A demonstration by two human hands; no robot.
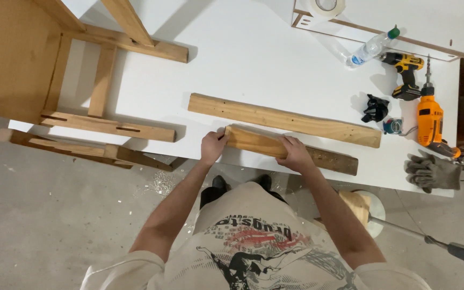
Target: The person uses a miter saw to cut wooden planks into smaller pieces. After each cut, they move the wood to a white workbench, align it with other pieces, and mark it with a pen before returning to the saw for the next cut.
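At the far left, an upturned wooden furniture frame (81,80) lies partly on the white table (253,53), its rails reaching toward the middle. Just right of it, at the near edge, the left hand (212,146) grips the left end of a short wooden block (253,142), fingers wrapped over the end. The right hand (295,154) presses down on the block's right end, fingers curled over its far side. The block rests atop a darker plank (331,159) that runs on to the right along the near edge. Just beyond, a longer pale plank (283,119) lies slanted. Farther right sit a black rag (376,109), a yellow cordless drill (406,72), a plastic bottle (371,48), an orange corded drill (429,121), and grey work gloves (433,172) at the near right corner.
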